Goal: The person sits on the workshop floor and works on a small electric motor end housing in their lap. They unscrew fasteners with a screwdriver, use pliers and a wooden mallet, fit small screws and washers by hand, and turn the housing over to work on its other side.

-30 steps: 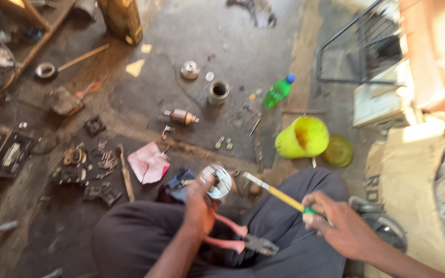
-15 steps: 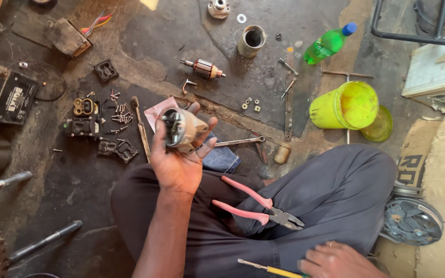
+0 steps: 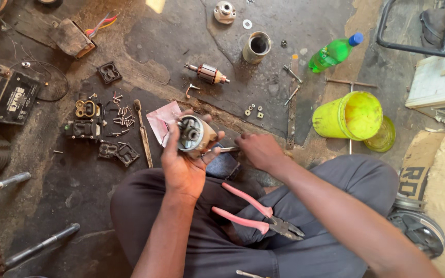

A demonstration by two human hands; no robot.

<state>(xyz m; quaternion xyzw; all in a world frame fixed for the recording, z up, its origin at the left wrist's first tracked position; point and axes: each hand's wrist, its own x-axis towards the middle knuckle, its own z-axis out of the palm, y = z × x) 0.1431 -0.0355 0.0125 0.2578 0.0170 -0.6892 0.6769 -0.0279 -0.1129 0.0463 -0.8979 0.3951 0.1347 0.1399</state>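
My left hand (image 3: 184,167) holds a round metal motor end housing (image 3: 194,135) up over my lap, its open face toward me. My right hand (image 3: 258,150) reaches down to the floor just right of it, fingers on a thin metal tool (image 3: 227,150) lying there. Pink-handled pliers (image 3: 256,210) rest on my dark trousers between my arms. A copper-wound armature (image 3: 208,73) lies on the floor farther out, next to a metal cylinder casing (image 3: 256,47).
A yellow bucket (image 3: 347,116) and green bottle (image 3: 333,52) sit at the right. Small black parts and screws (image 3: 122,116) are scattered at the left, near a battery (image 3: 3,95). A pink cloth (image 3: 161,123) and a brush (image 3: 142,134) lie beside my left hand.
My right hand put down the yellow-handled screwdriver and came forward to the floor beside the housing. My left hand kept the housing and turned it slightly.
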